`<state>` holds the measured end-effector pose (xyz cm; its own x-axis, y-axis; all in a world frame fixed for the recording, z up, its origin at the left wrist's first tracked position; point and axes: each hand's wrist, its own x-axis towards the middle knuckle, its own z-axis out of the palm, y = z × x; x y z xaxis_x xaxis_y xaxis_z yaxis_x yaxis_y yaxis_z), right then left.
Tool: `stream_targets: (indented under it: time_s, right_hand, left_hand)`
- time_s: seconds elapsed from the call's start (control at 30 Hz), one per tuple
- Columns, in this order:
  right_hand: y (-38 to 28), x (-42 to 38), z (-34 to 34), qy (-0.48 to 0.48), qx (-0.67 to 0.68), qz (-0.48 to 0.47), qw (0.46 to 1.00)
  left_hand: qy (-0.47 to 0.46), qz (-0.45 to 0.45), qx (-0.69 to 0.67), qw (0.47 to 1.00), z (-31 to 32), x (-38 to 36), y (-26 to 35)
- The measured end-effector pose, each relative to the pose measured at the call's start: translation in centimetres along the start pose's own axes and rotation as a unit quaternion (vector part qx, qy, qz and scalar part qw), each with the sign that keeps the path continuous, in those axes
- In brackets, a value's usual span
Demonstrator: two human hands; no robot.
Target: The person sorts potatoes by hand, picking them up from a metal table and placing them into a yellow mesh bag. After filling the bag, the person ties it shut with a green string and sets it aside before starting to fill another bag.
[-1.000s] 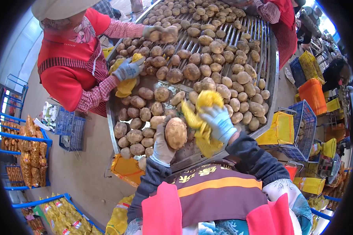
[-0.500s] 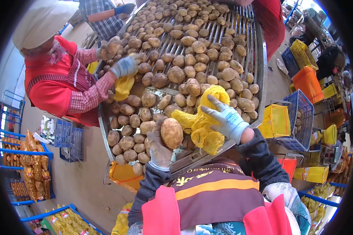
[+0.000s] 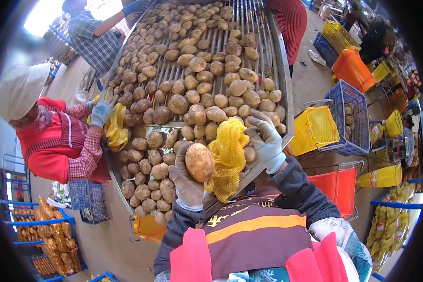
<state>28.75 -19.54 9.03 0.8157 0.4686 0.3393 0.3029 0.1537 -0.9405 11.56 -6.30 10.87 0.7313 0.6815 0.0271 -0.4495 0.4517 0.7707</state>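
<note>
My left hand [image 3: 185, 183], in a soiled work glove, is closed around a large brown potato [image 3: 199, 162], palm up. A crumpled yellow mesh bag [image 3: 228, 152] hangs beside that potato, between my two hands, overlapping the table's near edge. My right hand [image 3: 268, 143], in a pale blue and grey glove, is just right of the bag with its fingers apart and bent, over the potatoes there. Many loose potatoes [image 3: 178, 104] cover the slatted metal sorting table [image 3: 281, 51] in front of me.
Across the left side, a co-worker in red [image 3: 61, 141] handles another yellow mesh bag [image 3: 116, 127]. A blue crate [image 3: 355, 117], a yellow bag on a frame [image 3: 315, 129] and a red bag on a frame [image 3: 333, 190] stand at right. Racks of filled bags [image 3: 54, 230] are at lower left.
My right hand has come off the yellow mesh bag and moved to its right side. The view has shifted. The large potato stays in my left hand.
</note>
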Motion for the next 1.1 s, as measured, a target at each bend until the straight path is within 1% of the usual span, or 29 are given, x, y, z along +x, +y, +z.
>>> stream_targets:
  time_s: [0.03,0.07,0.1,0.13,0.2,0.23,0.27,0.3,0.33,0.37,0.4,0.43,0.47,0.53,0.6,0.67,0.7,0.73,0.77,0.8,0.83,0.87,0.9,0.93,0.97,1.0,1.03,1.07,1.1]
  right_hand:
    - [-1.0,0.0,-0.6,-0.032,0.098,0.151,0.983]
    - [-1.9,-0.3,-1.1,-0.064,0.195,0.296,0.933]
    - [-1.8,-1.0,-1.3,-0.139,0.276,0.234,0.922]
    - [-1.8,-2.1,-0.8,-0.158,0.379,0.254,0.876]
    - [-0.5,-3.0,0.1,-0.149,0.481,0.323,0.801]
    - [-0.6,-2.7,-0.7,-0.141,0.478,0.318,0.806]
    - [-0.8,-2.4,-1.4,-0.145,0.499,0.341,0.783]
    - [-1.0,-2.2,-2.1,-0.148,0.521,0.363,0.758]
    - [-0.7,-2.0,-2.9,-0.141,0.52,0.357,0.763]
    - [-0.3,-2.1,-4.0,-0.134,0.537,0.371,0.746]
    - [0.1,-2.2,-5.1,-0.125,0.555,0.383,0.728]
    - [0.4,-2.3,-6.3,-0.066,0.548,0.393,0.736]
    - [3.8,-2.7,-8.3,-0.024,0.542,0.385,0.747]
    - [4.6,-3.1,-12.8,0.082,0.526,0.34,0.775]
    - [10.8,-3.9,-18.0,0.207,0.587,0.258,0.739]
    - [11.4,-3.1,-20.7,0.394,0.5,0.297,0.711]
    - [11.8,-2.8,-21.2,0.418,0.508,0.344,0.67]
    - [10.8,-2.7,-20.5,0.419,0.509,0.342,0.67]
    - [8.8,-2.5,-18.5,0.332,0.382,0.365,0.782]
    - [7.8,-2.4,-16.4,0.231,0.241,0.376,0.864]
    - [8.4,-2.2,-14.5,0.224,0.086,0.36,0.901]
    - [8.4,-2.7,-12.8,0.18,-0.052,0.23,0.955]
    - [3.6,-1.8,-10.5,0.163,-0.065,0.222,0.959]
    - [3.5,-2.1,-9.9,0.116,-0.332,-0.012,0.936]
    - [2.0,-1.3,-8.7,0.07,-0.385,-0.109,0.914]
    - [0.1,-0.9,-7.4,-0.009,-0.359,-0.137,0.923]
    - [-0.8,-0.9,-6.0,-0.088,-0.371,-0.138,0.914]
    - [-0.4,-1.7,-4.3,-0.154,-0.379,-0.141,0.902]
    - [-0.5,-2.1,-2.7,-0.202,-0.398,-0.129,0.886]
  left_hand:
    - [-0.006,-0.002,0.001,1.0,0.5,0.2,-0.1]
    - [0.0,-0.027,0.051,0.998,1.2,0.3,-0.1]
    - [0.005,-0.054,0.102,0.993,1.9,0.3,-0.1]
    - [-0.003,-0.06,0.101,0.993,2.7,0.3,-0.2]
    - [-0.117,-0.056,0.171,0.977,4.6,0.2,-0.8]
    - [-0.143,-0.037,0.14,0.979,5.1,0.3,-1.0]
    - [-0.152,-0.041,0.136,0.978,5.0,0.5,-1.2]
    - [-0.148,-0.006,0.158,0.976,4.5,0.6,-1.3]
    - [-0.143,0.032,0.176,0.973,3.9,0.9,-1.5]
    - [-0.112,0.022,0.196,0.974,3.2,0.9,-1.4]
    - [-0.124,0.034,0.224,0.966,1.8,0.8,-1.6]
    - [-0.092,0.014,0.22,0.971,0.6,0.3,-1.6]
    - [-0.089,0.007,0.248,0.965,0.0,-0.1,-1.1]
    - [-0.044,0.001,0.279,0.959,-2.9,-1.0,-1.7]
    - [-0.003,-0.012,0.302,0.953,-4.2,-1.7,-2.3]
    - [-0.009,-0.028,0.325,0.945,-4.5,-2.3,-2.5]
    - [-0.01,-0.04,0.35,0.936,-4.5,-2.3,-2.7]
    - [-0.012,-0.039,0.351,0.936,-4.2,-2.1,-2.9]
    - [-0.015,-0.039,0.356,0.934,-3.7,-2.1,-3.0]
    - [-0.015,-0.04,0.361,0.932,-3.2,-2.2,-3.2]
    - [-0.027,-0.04,0.376,0.925,-2.0,-2.2,-2.7]
    - [-0.023,-0.04,0.377,0.925,-1.8,-2.2,-2.8]
    - [-0.034,-0.03,0.37,0.928,-1.8,-2.2,-2.8]
    - [-0.045,-0.019,0.364,0.93,-1.9,-2.3,-2.7]
    - [-0.044,-0.013,0.351,0.935,-1.9,-2.5,-2.5]
    - [-0.041,-0.014,0.353,0.935,-2.2,-2.7,-2.5]
    - [-0.031,-0.008,0.366,0.93,-2.7,-2.8,-2.8]
    - [-0.017,-0.001,0.379,0.925,-3.4,-2.8,-3.1]
    - [-0.046,-0.008,0.425,0.904,-5.0,-2.9,-3.3]
